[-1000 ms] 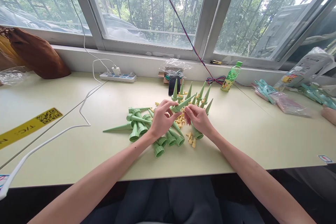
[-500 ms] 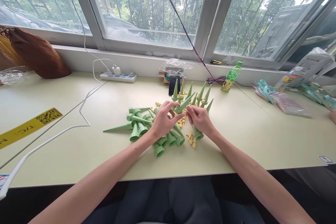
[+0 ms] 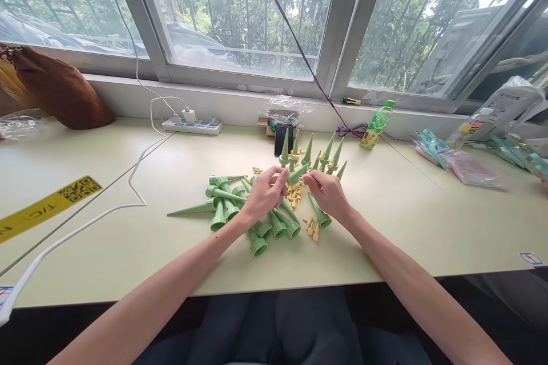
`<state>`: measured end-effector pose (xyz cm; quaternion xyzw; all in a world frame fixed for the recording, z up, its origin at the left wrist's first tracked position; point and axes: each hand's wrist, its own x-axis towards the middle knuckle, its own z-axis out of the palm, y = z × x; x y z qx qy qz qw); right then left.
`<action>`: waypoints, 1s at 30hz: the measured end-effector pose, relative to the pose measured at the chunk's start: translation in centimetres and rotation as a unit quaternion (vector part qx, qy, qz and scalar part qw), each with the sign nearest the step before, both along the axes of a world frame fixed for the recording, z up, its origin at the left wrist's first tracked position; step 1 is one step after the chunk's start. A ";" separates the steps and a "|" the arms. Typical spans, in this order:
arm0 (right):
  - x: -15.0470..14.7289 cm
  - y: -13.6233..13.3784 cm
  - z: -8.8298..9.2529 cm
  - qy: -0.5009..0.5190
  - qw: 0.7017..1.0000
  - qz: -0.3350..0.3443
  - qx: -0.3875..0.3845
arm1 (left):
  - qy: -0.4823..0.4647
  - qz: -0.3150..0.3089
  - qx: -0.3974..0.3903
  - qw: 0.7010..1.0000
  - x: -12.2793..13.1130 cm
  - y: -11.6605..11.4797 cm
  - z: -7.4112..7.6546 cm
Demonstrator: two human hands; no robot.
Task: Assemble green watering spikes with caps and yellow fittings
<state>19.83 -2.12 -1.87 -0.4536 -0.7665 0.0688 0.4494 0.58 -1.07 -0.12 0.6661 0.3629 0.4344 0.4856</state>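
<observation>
My left hand (image 3: 266,189) is closed, its thumb and fingers pinched at the wide end of a green plastic watering spike (image 3: 297,174). The spike slants up to the right between my hands. Close to it, my right hand (image 3: 326,191) is pinched shut; whatever its fingertips hold is too small and hidden to make out. Below and between the hands lie small yellow valve pieces (image 3: 293,196). A heap of loose green spikes (image 3: 231,207) lies by my left hand, partly covered by it. Beyond the hands, several spikes (image 3: 308,149) stand point up with yellow pieces on their sides.
One green spike (image 3: 320,212) and some yellow valves (image 3: 313,229) lie in front of my right hand. Farther back are a phone (image 3: 283,140), a green bottle (image 3: 377,125) and a power strip (image 3: 192,126). A white cable (image 3: 136,182) crosses the table's left side.
The left fingers have drawn together, and the spike between my hands has dropped slightly and turned. My right hand stays almost in place, still pinched.
</observation>
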 end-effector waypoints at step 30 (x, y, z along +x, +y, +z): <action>-0.7 -0.4 0.0 0.088 0.991 0.046 -0.090 | 0.058 -0.045 0.125 0.989 -0.1 -0.2 -0.8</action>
